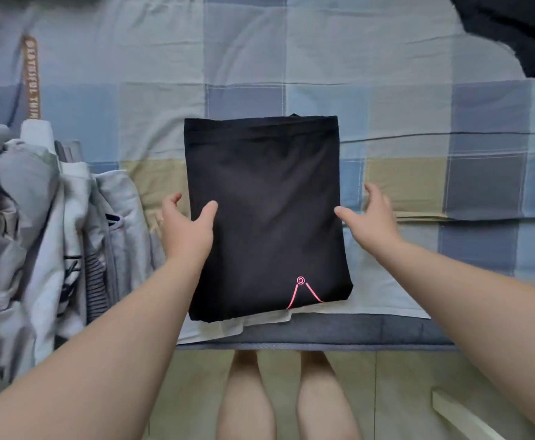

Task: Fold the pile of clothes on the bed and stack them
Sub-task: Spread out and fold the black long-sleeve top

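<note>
My folded black garment point(266, 201) lies flat as a rectangle on the checked bedsheet point(418, 122), near the bed's front edge. My left hand point(186, 230) rests loose at its left edge, thumb on the cloth. My right hand point(372, 214) is spread at its right edge, thumb just touching. 1 heap of unfolded clothes point(37, 217) sits to the left.

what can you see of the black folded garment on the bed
The black garment is folded into a neat rectangle of soft, matte fabric, lying flat on the checked bedsheet near the bed's front edge. A small pink line print with a circle marks its near end. The left hand rests its thumb on the left side; the right hand touches the right edge with its thumb.
</note>
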A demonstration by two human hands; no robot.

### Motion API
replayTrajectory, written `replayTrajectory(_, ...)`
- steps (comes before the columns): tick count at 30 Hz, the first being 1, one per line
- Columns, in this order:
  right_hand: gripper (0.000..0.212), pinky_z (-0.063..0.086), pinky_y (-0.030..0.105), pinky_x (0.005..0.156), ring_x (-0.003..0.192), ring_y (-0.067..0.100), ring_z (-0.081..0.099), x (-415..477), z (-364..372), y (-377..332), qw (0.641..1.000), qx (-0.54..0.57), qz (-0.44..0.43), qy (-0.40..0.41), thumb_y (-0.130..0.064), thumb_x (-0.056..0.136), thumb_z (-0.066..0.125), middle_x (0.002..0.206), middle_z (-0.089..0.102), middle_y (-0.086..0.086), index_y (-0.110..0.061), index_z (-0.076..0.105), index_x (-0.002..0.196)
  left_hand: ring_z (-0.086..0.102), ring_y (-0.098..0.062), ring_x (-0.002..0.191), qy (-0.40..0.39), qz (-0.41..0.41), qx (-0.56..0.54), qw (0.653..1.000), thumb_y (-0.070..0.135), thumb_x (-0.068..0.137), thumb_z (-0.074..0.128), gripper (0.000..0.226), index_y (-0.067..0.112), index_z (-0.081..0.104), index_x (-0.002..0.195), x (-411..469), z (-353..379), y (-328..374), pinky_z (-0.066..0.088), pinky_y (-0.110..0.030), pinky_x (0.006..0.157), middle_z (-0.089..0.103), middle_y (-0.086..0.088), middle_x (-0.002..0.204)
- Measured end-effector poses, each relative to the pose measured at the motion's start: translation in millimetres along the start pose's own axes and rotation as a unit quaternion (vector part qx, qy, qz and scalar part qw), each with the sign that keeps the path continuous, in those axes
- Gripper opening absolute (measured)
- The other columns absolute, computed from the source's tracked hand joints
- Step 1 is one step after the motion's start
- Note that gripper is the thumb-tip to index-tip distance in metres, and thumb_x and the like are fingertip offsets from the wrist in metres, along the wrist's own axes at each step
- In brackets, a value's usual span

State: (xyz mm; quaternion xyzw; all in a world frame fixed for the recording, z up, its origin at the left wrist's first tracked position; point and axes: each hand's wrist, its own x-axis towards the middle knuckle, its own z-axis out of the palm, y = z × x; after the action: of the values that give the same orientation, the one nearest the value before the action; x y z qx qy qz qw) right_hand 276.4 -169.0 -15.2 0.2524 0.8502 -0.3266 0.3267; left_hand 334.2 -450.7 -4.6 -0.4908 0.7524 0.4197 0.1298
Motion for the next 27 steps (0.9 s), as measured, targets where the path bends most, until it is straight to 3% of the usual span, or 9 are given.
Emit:
replayTrajectory(2, 0.087, 0.029, 0.041, 0.117, 0.145, 0.023, 0.031, 1, 5, 12, 1.0, 0.002, 0.013, -0.019, -0.045, 0.087, 0.071, 0.156, 0.031, 0.003, -0.022, 0.024, 0.157, 0.045, -0.018, 0.134, -0.052, -0.031, -0.003, 0.998, 0.049, 0.084, 0.076, 0.086, 0.022, 0.03, 0.151, -5, 2, -21, 0.037, -0.032, 0.107, 0.039, 0.002, 0.15)
replayTrajectory(4, 0.088, 0.035, 0.04, 0.113, 0.138, 0.022, 0.04, 7, 12, 20, 1.0, 0.008, 0.017, -0.014, -0.049, 0.085, 0.073, 0.148, 0.039, 0.005, -0.018, 0.028, 0.155, 0.053, -0.017, 0.126, -0.087, -0.041, -0.004, 0.995, 0.05, 0.081, 0.078, 0.083, 0.021, 0.035, 0.146, -6, 7, -34, 0.043, -0.034, 0.104, 0.05, 0.009, 0.136)
replayTrajectory(8, 0.057, 0.048, 0.026, 0.076, 0.096, 0.017, 0.061, 13, 22, 24, 0.994, 0.074, 0.035, -0.066, -0.045, 0.085, 0.076, 0.106, 0.061, 0.0, -0.012, 0.053, 0.125, 0.061, -0.016, 0.115, -0.127, -0.019, 0.041, 0.991, 0.058, 0.076, 0.077, 0.071, 0.025, 0.052, 0.135, -1, 15, -45, 0.05, -0.041, 0.101, 0.064, 0.013, 0.125)
replayTrajectory(10, 0.042, 0.048, 0.019, 0.065, 0.089, 0.01, 0.065, 8, 25, 25, 0.982, 0.093, 0.048, -0.154, -0.037, 0.087, 0.076, 0.103, 0.066, -0.007, -0.015, 0.061, 0.12, 0.062, -0.015, 0.115, -0.148, -0.003, 0.068, 0.987, 0.062, 0.075, 0.076, 0.071, 0.028, 0.055, 0.134, 2, 14, -47, 0.05, -0.041, 0.101, 0.065, 0.014, 0.125)
replayTrajectory(12, 0.047, 0.05, 0.022, 0.077, 0.1, 0.012, 0.066, 1, 30, 32, 0.97, 0.076, 0.065, -0.223, -0.031, 0.086, 0.078, 0.115, 0.069, -0.006, -0.017, 0.062, 0.128, 0.063, -0.014, 0.112, -0.177, -0.007, 0.08, 0.981, 0.061, 0.075, 0.076, 0.066, 0.031, 0.057, 0.13, 4, 12, -48, 0.05, -0.039, 0.099, 0.066, 0.017, 0.12)
replayTrajectory(14, 0.047, 0.047, 0.029, 0.087, 0.106, 0.019, 0.065, -7, 34, 36, 0.969, 0.051, 0.073, -0.23, -0.025, 0.087, 0.077, 0.12, 0.067, -0.003, -0.016, 0.061, 0.13, 0.063, -0.011, 0.106, -0.215, -0.007, 0.084, 0.973, 0.054, 0.081, 0.076, 0.051, 0.033, 0.058, 0.124, 0, 7, -47, 0.049, -0.032, 0.092, 0.065, 0.022, 0.111)
replayTrajectory(17, 0.033, 0.047, 0.03, 0.084, 0.101, 0.019, 0.065, -20, 29, 35, 0.967, 0.094, 0.081, -0.222, -0.017, 0.092, 0.071, 0.114, 0.068, -0.002, -0.019, 0.062, 0.123, 0.062, -0.003, 0.099, -0.243, 0.0, 0.04, 0.969, 0.044, 0.086, 0.076, 0.042, 0.034, 0.058, 0.123, -12, -2, -44, 0.047, -0.025, 0.082, 0.062, 0.026, 0.104)
replayTrajectory(22, 0.021, 0.054, 0.033, 0.086, 0.1, 0.017, 0.069, -63, -10, 12, 0.967, 0.125, 0.058, -0.215, -0.021, 0.091, 0.07, 0.111, 0.073, -0.005, -0.025, 0.065, 0.111, 0.068, -0.011, 0.103, -0.262, -0.014, -0.027, 0.965, 0.037, 0.089, 0.075, 0.036, 0.027, 0.062, 0.122, -54, -38, -18, 0.053, -0.031, 0.089, 0.07, 0.012, 0.113)
replayTrajectory(27, 0.029, 0.057, 0.037, 0.088, 0.1, 0.023, 0.072, -145, -81, -43, 0.96, 0.132, 0.032, -0.246, -0.019, 0.091, 0.071, 0.11, 0.075, 0.001, -0.021, 0.065, 0.12, 0.075, -0.022, 0.088, -0.28, -0.098, -0.097, 0.95, 0.024, 0.09, 0.074, 0.028, 0.016, 0.068, 0.116, -122, -114, 37, 0.058, -0.031, 0.073, 0.076, -0.006, 0.108)
